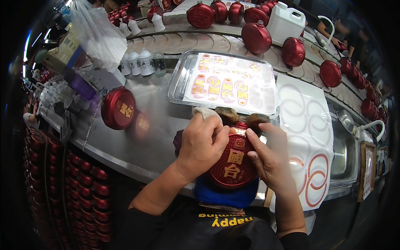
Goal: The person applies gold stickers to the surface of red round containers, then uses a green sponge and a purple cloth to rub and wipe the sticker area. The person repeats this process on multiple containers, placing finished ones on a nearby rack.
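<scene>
A round, flat red bottle [235, 167] with raised gold characters lies tilted face up in front of me, on a blue cloth-covered rest [225, 192]. My left hand [203, 141] is closed around a crumpled white cloth [206, 112], its thumb side by the bottle's upper left edge. My right hand [270, 155] grips the bottle's upper right side, with fingertips on its face near the neck. Just beyond the neck sit two dark brown, worn blocks [227, 115]; what they are I cannot tell. A dark purple cloth [178, 142] is partly hidden behind my left hand.
A metal tray [174, 91] holds a sheet of gold-and-red stickers [213, 87]. Ring stickers [317, 180] lie on white sheets at right, beside a sink [346, 156]. Another red bottle [118, 108] stands left. A curved conveyor [216, 41] carries more bottles behind.
</scene>
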Available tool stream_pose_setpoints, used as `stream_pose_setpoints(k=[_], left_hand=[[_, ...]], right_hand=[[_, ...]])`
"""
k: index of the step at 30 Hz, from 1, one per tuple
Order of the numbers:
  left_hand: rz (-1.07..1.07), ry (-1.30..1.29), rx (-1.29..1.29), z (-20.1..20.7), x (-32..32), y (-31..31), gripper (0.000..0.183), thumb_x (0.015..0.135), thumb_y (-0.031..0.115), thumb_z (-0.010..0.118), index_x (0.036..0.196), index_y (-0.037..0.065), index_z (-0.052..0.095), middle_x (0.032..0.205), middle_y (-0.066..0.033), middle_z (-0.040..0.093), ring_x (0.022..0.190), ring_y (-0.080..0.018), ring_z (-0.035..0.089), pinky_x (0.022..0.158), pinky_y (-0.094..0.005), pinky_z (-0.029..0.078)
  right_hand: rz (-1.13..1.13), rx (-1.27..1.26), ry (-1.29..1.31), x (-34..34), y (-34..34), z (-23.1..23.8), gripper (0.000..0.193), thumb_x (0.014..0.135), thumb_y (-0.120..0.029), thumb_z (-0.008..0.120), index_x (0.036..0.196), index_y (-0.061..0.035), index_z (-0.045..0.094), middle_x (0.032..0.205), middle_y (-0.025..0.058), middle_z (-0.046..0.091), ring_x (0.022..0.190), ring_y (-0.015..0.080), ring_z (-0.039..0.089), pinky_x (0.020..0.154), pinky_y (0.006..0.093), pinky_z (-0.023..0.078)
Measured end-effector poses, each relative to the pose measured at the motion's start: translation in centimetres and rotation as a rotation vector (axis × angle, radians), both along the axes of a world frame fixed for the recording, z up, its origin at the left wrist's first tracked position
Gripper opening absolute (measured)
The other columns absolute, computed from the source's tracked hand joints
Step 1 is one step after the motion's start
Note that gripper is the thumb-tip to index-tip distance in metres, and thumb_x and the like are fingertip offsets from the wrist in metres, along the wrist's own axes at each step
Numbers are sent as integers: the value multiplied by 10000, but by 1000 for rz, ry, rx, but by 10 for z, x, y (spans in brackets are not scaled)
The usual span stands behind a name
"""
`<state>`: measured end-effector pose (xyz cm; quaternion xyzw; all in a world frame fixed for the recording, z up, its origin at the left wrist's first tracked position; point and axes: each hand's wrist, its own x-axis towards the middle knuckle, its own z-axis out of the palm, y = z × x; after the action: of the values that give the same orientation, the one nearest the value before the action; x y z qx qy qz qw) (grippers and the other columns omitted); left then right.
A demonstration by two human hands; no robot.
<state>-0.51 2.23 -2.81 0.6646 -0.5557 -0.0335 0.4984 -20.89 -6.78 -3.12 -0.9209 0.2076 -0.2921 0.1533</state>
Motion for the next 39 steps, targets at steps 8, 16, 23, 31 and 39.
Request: stream_pose_setpoints(k=[8, 16, 23, 31, 39], left_hand=[[-4, -2, 23, 2, 1, 1, 172, 863, 66, 736, 778, 29, 590, 742, -145, 553, 628, -302, 560, 573, -413, 465], [-11, -3, 19, 3, 1, 1, 177, 859, 63, 734, 771, 28, 584, 733, -144, 549, 628, -301, 560, 571, -412, 464], [-11, -2, 22, 3, 0, 1, 177, 853, 64, 736, 773, 27, 583, 734, -148, 545, 638, -308, 565, 578, -415, 467], [-16, -17, 38, 2, 2, 1, 181, 847, 74, 741, 778, 32, 579, 732, -151, 543, 667, -328, 567, 599, -430, 471], [-9, 45, 84, 2, 4, 4, 188, 848, 86, 743, 783, 36, 573, 781, -159, 559, 687, -330, 574, 620, -422, 484]], right_hand=[[15, 16, -5, 1, 0, 2, 456, 906, -190, 737, 1343, -83, 664, 1304, 200, 544, 1200, 405, 529, 1036, 516, 443], [24, 31, 17, -2, 1, 3, 432, 959, -198, 701, 1355, -32, 659, 1296, 218, 567, 1221, 398, 529, 1057, 487, 429], [31, 43, -3, -1, 2, 4, 426, 986, -195, 683, 1371, -15, 651, 1304, 224, 573, 1229, 394, 526, 1066, 468, 425], [45, -6, -31, 5, 0, 7, 456, 862, -147, 766, 1299, -56, 670, 1236, 189, 566, 1143, 396, 558, 992, 500, 467], [44, 2, -39, 6, -1, 4, 459, 842, -128, 775, 1284, -54, 680, 1218, 182, 573, 1131, 395, 559, 984, 499, 473]])
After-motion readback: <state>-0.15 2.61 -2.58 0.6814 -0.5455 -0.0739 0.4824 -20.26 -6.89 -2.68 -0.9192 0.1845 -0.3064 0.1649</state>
